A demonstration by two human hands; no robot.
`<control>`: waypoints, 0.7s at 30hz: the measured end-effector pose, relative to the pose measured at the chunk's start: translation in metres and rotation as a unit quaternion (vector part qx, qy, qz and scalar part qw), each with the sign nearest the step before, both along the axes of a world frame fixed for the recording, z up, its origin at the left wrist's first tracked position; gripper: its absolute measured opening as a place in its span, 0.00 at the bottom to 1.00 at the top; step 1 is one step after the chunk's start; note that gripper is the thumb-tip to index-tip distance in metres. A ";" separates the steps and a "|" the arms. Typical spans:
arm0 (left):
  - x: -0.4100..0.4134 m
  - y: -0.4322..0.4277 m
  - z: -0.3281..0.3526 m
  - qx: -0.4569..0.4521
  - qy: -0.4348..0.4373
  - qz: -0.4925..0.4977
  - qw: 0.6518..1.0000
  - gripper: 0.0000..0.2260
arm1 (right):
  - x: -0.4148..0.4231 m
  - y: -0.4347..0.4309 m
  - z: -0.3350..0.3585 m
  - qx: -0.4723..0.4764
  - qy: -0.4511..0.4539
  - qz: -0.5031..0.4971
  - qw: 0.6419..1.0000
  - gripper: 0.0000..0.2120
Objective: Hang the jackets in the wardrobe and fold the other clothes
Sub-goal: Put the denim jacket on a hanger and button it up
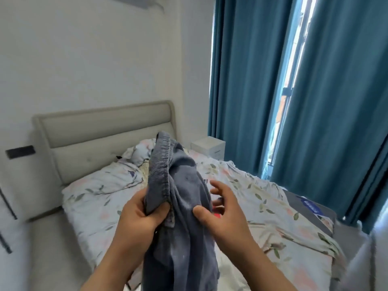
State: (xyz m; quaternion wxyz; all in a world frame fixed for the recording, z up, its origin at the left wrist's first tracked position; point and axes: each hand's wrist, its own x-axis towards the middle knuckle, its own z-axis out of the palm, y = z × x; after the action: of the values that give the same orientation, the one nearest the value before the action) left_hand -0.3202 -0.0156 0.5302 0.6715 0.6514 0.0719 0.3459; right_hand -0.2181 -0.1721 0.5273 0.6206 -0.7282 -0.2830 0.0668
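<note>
Blue-grey garment (182,185) up in front of me, denim-like cloth, held in the air over the near part of the bed (273,217). It isn't lying flat anywhere. Its long axis runs upright: a gathered waistband (161,164) flops over at the top, and the body drops straight down between the forearms and out past the bottom edge of the view.

The left hand (138,213) has it. Fingers and thumb are curled round the waistband edge, a firm grip, and I judge it is carrying the weight. The right hand (222,211) sits just to the right of the cloth. Its thumb rests on the fabric while the fingers are spread and loose, not closed round anything. So the garment lies to the left of that free hand, touching at the thumb only. I'd say the next move turns on that hand finding the far side of the waistband, to spread the piece wide before folding.

What I can't make out:
- The lower end is cut off, so I can't tell whether it is trousers or shorts.
- A small red thing (218,216) peeks out behind the right hand, too hidden to name.

Beyond that are a pillow (138,152), a padded headboard (105,131), a white bedside table (207,147) and teal curtains (252,80). No wardrobe is in view.
</note>
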 end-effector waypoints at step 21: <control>-0.246 -0.007 0.027 0.011 -0.033 0.347 0.937 0.07 | -0.199 0.105 0.030 0.149 0.095 0.346 0.921 0.13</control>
State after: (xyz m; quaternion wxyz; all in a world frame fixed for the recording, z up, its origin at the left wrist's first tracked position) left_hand -0.5659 -0.0230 0.5569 0.5042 0.5818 0.2675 0.5794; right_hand -0.4168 -0.0676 0.5572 0.6845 -0.4741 -0.4634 0.3033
